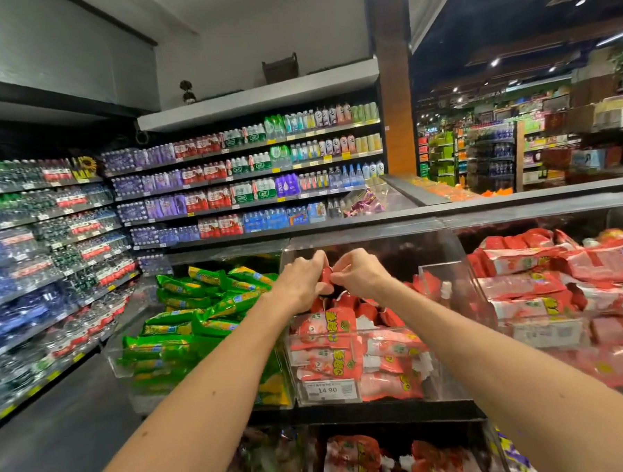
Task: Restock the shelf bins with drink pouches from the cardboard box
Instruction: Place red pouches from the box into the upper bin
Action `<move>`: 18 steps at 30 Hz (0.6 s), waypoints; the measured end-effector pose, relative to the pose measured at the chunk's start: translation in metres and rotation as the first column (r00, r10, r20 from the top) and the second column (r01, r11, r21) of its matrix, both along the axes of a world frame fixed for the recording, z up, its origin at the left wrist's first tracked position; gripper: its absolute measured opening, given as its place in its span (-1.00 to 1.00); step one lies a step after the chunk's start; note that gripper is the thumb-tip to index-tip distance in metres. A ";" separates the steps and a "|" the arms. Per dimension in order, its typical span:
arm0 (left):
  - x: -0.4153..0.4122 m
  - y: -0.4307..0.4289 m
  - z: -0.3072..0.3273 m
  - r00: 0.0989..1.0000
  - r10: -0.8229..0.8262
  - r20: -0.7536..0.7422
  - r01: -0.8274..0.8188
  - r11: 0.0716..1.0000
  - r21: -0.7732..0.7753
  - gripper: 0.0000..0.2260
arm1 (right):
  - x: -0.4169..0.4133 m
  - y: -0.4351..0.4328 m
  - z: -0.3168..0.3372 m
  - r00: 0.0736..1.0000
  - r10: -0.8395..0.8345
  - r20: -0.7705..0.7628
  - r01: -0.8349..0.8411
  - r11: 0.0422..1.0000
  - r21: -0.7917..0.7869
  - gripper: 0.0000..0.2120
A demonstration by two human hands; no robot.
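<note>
Both my arms reach forward over a clear plastic bin (351, 396) filled with red drink pouches (329, 336). My left hand (299, 279) and my right hand (359, 273) meet above the back of that bin, and together they pinch one red pouch (326, 276) between their curled fingers. Most of that pouch is hidden by the fingers. A price label reading 14.90 (329, 390) sticks to the bin's front. The cardboard box is not in view.
A bin of green pouches (185, 325) stands to the left, and more red pouches (565, 284) fill the bin to the right. A lower shelf (354, 457) holds further red packs. Shelves of bottled water (51, 264) line the aisle at the left and back.
</note>
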State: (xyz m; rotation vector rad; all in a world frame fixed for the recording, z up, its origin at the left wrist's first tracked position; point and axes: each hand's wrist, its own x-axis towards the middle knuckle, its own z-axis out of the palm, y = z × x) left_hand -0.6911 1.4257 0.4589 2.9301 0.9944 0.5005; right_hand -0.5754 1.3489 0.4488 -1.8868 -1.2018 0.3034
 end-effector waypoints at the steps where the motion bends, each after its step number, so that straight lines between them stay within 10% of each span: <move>1: 0.004 0.004 -0.003 0.999 0.011 -0.036 -0.010 1.000 0.008 -0.66 | 0.002 0.005 -0.004 0.998 -0.019 0.057 0.020 1.000 -0.012 -0.84; 13: 0.019 0.017 -0.017 0.947 0.113 -0.300 -0.081 0.990 0.118 -0.56 | 0.008 0.029 -0.041 0.969 -0.009 0.247 0.037 0.993 -0.112 -0.78; 18: 0.008 0.000 -0.014 0.995 0.100 0.008 -0.100 0.994 -0.051 -0.72 | 0.013 0.005 -0.035 0.973 0.010 0.232 -0.018 0.999 0.030 -0.78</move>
